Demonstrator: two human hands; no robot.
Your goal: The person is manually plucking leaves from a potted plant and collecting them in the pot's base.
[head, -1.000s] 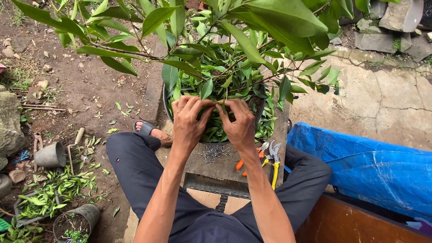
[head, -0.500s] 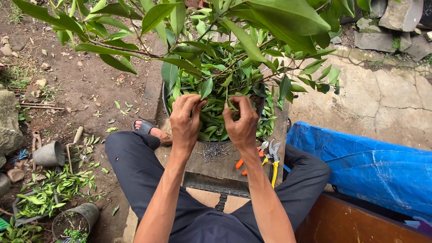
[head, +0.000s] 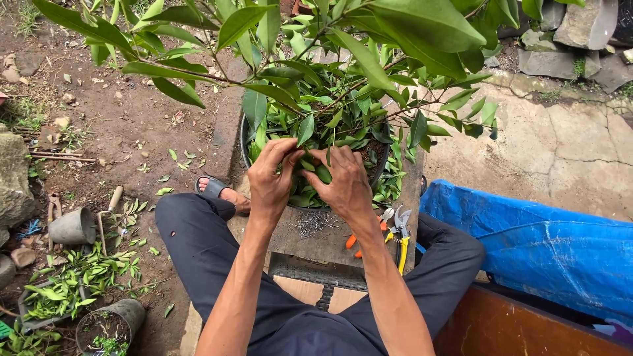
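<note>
A dark round pot (head: 245,153) full of green leafy cuttings (head: 343,112) stands on a wooden board (head: 323,242) between my knees. My left hand (head: 269,178) and my right hand (head: 343,181) are close together over the pot's near side, fingers pinched on a green leaf (head: 315,169) among the cuttings. Leafy branches (head: 369,39) hang above and hide part of the pot.
A heap of small metal pins (head: 313,223) lies on the board. Pruning shears with yellow and orange handles (head: 394,232) lie to the right. A blue tarp (head: 534,244) covers a box on the right. Small pots (head: 71,227) and cut leaves (head: 72,280) lie on the dirt left.
My two hands moved closer together and slightly lower into the leaves. My right hand shifted left toward my left hand.
</note>
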